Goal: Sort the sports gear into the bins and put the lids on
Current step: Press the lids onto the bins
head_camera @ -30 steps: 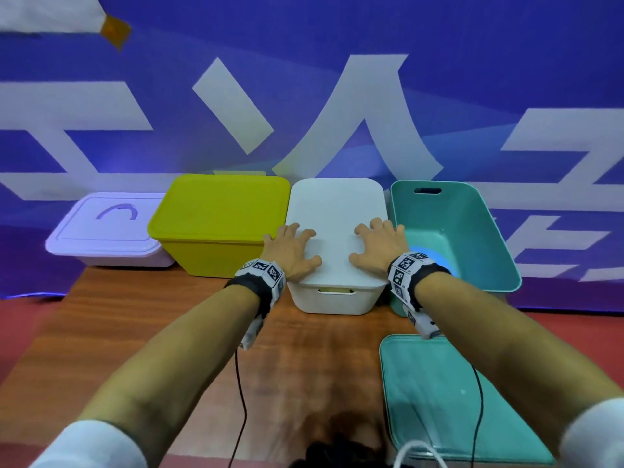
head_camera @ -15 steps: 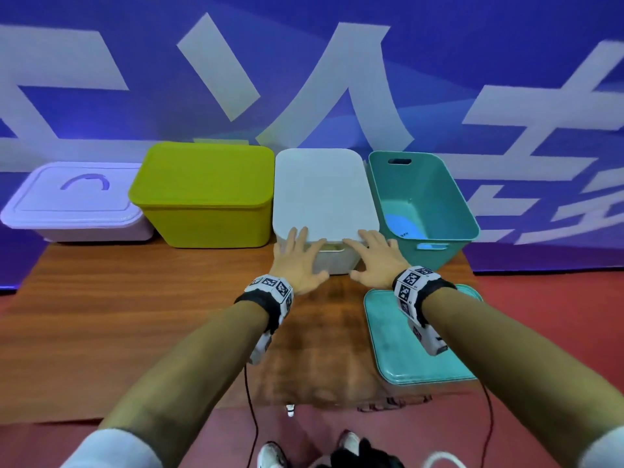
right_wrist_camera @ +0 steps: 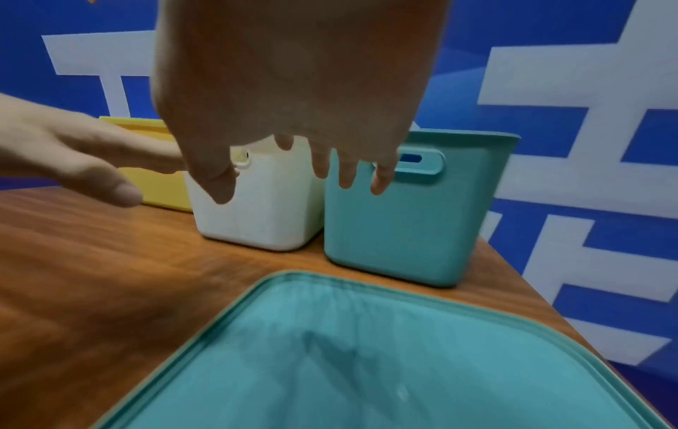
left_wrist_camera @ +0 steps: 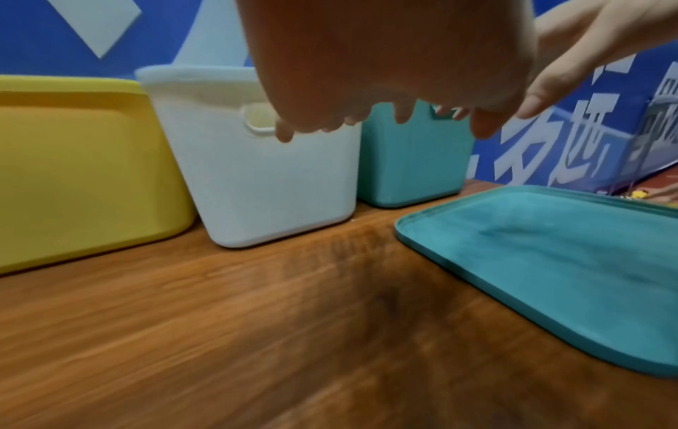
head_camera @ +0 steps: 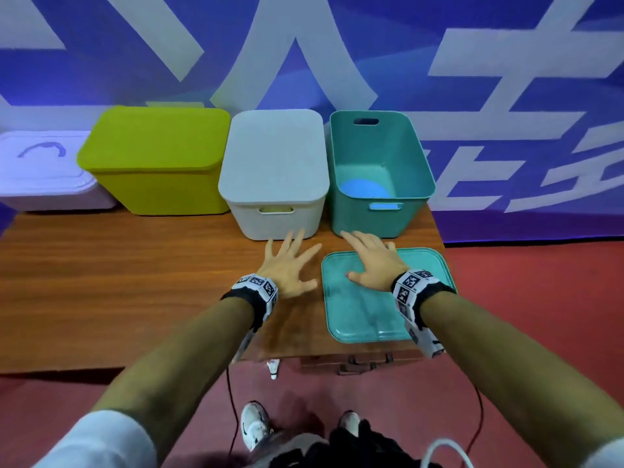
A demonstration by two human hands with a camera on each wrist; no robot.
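We are holding both hands flat and spread, gripping nothing: our left hand (head_camera: 288,265) is hovering over the bare wooden tabletop (head_camera: 118,282), and our right hand (head_camera: 376,261) is hanging palm-down over the far end of the flat teal plastic lid (head_camera: 364,319), which is lying near the table's right front corner; whether the palm is touching it, we cannot tell. A second ago both palms were pressing on the white lid (head_camera: 275,153); they are now pulled back toward us, so we are judging that lid seated and the white plastic bin (head_camera: 280,221) finished. Moving outward, the open teal plastic bin (head_camera: 381,217) is standing just beyond the teal lid, right beside the white bin, and is showing a rounded blue object (head_camera: 363,189) on its floor, too hidden to name. Something yellowish is showing through the white bin's handle slot. The lime-yellow lidded bin (head_camera: 158,170) and the low pale lilac lidded box (head_camera: 44,173) are sitting farther left, contents unseen. We are reckoning the teal lid is the last one left to fit. A white shuttlecock (head_camera: 272,368) is lying on the red floor below the table edge, possibly a stray piece of gear.
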